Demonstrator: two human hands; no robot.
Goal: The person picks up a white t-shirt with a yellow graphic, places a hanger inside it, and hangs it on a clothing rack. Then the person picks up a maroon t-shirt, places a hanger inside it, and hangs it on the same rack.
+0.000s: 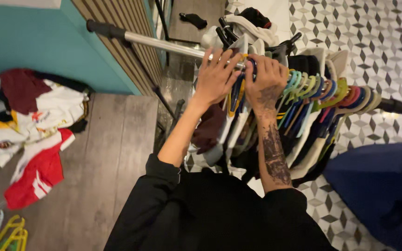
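Both hands, left hand (216, 76) and right hand (266, 79), clamp their fingers (250, 62) on hangers (238, 88) at the rail (164, 42).

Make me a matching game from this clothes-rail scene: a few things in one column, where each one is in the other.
Things:
1. pile of shirts
2. spare hangers
3. left hand
4. blue bag

Places:
A. bottom left corner of the floor
B. on the rail, among the hanger hooks
C. on the wooden floor by the teal wall
D. lower right, on the patterned tiles

Pairs: 1-C, 2-A, 3-B, 4-D
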